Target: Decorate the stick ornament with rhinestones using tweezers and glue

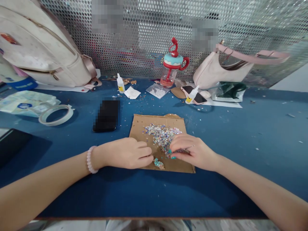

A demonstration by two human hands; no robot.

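A pile of small shiny rhinestones [161,134] lies on a brown cardboard sheet [141,120]. My left hand [131,153], a beaded bracelet at its wrist, rests over the cardboard's left side with its fingers curled together. Its fingertips are beside a small turquoise-and-gold piece [159,163]; whether they pinch its end is hidden. At the pile's right edge, my right hand [186,150] is closed around a thin pointed tool [180,150], perhaps tweezers, whose inner end is partly hidden by the fingers.
Behind the cardboard stand a glue bottle [120,84], a red-handled cup [169,69] and a pink handbag [221,72]. A black phone [107,115] and a tape roll [55,115] lie left. Another glue bottle [192,95] leans on a pink phone [201,98].
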